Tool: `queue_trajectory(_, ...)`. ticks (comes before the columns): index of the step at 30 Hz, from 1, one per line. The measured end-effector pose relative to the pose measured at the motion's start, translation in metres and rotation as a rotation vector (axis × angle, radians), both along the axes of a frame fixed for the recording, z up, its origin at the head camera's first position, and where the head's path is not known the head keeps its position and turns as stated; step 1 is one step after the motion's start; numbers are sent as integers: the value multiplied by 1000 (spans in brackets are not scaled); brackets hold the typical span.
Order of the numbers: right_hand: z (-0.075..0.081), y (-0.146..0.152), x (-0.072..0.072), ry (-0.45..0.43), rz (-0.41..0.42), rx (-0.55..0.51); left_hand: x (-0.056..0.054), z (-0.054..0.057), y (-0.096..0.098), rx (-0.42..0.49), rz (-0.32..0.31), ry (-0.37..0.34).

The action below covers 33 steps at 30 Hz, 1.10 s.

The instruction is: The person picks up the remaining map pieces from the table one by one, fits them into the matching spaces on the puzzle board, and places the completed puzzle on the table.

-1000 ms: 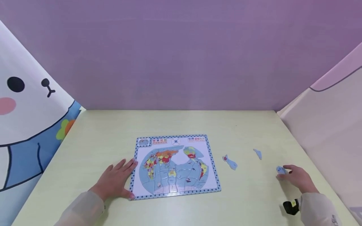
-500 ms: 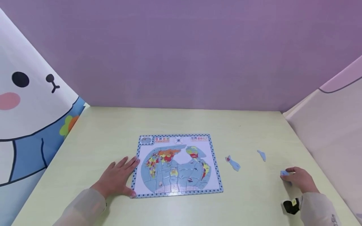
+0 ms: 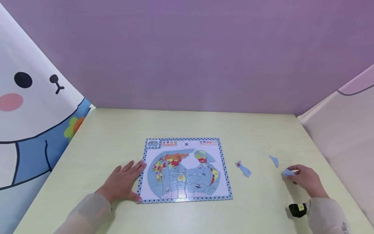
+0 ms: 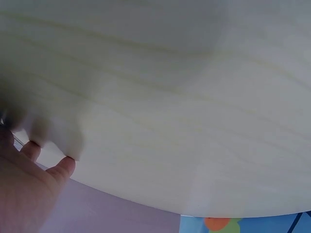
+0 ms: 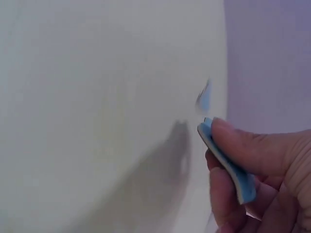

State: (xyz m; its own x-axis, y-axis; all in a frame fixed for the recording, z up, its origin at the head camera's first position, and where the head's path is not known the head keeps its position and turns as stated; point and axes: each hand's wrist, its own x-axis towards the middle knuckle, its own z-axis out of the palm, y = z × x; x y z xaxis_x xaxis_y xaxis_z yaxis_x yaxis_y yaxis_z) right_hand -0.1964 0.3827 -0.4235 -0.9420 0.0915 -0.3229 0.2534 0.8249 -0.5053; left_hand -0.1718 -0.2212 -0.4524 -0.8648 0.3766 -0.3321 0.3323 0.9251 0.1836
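Observation:
A world map jigsaw puzzle board (image 3: 225, 182) with a dotted blue border lies on the table, a white gap showing in its upper middle. My left hand (image 3: 124, 182) rests with spread fingers at the board's left edge. On the right, my right hand (image 3: 308, 180) pinches a blue puzzle piece (image 5: 228, 167) between thumb and fingers, above the table in the right wrist view. Just beyond it lies a slim blue piece (image 3: 274, 161). Another loose piece (image 3: 243, 169), blue with a red spot, sits right of the board.
The pale wooden table (image 3: 204, 217) meets a purple backdrop (image 3: 193, 58) at its far edge. A cloth printed with a white cartoon animal (image 3: 38, 107) hangs on the left, and a light pink-white one (image 3: 344, 136) on the right.
The right hand has lifted and turned the pinched puzzle piece, bringing it close to the slim blue piece. The left hand stays at the board's edge. The head view has shifted slightly.

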Motion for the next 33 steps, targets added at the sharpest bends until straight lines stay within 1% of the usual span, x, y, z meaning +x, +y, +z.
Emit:
queue_trajectory(3,4,-20,-5,53,18,-41,0,1,1,-7,-2,-3)
queue_trajectory(6,7,-44,-12,105,31,-89,-2,3,1,-12,-12,11)
queue_trajectory(9,8,-72,-20,133,40,-135,-3,3,0,-19,-19,19)
queue_trajectory(12,6,-99,-29,149,44,-169,-4,3,0,-20,-24,23)
queue_trajectory(17,-1,-137,-39,114,2,-242,-3,1,-1,-29,-31,24)
queue_trajectory(20,-3,-158,-42,102,5,-291,-2,1,-2,-28,-33,29)
queue_trajectory(22,-4,-170,-46,115,19,-314,-2,1,-3,-20,-32,36)
queue_trajectory(25,-3,-188,-50,111,37,-341,-2,1,-4,2,-33,37)
queue_trajectory(30,-6,-213,-53,94,100,-338,-2,-1,-6,45,-33,-21)
queue_trajectory(33,-7,-227,-55,89,125,-326,-4,0,-7,39,-48,-38)
